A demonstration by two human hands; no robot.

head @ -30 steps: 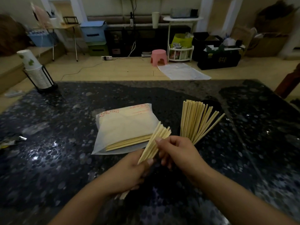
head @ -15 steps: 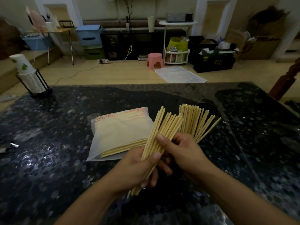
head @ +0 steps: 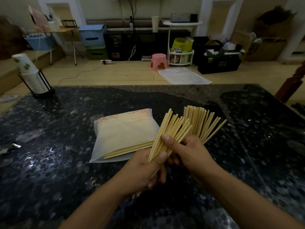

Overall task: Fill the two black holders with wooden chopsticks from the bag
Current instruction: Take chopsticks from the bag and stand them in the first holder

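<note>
text: none legible | bag (head: 125,129): red print, blurred | black crate (head: 219,63): yellow marks, unreadable

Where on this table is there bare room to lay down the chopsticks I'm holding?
Bare tabletop lies right of the standing chopsticks, and a wide patch sits between the cup rack and the bag. It's crowded mid-table, where the bag, left hand and right hand meet.

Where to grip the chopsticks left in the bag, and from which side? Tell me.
Take the loose chopsticks by the ends poking out of the bag's open mouth, at its near right edge. Come from the right, along their length, and pull them straight out. They lie flat on the table, so a pinch on the bare ends is probably easiest. Both hands are busy with the held bundle.
</note>
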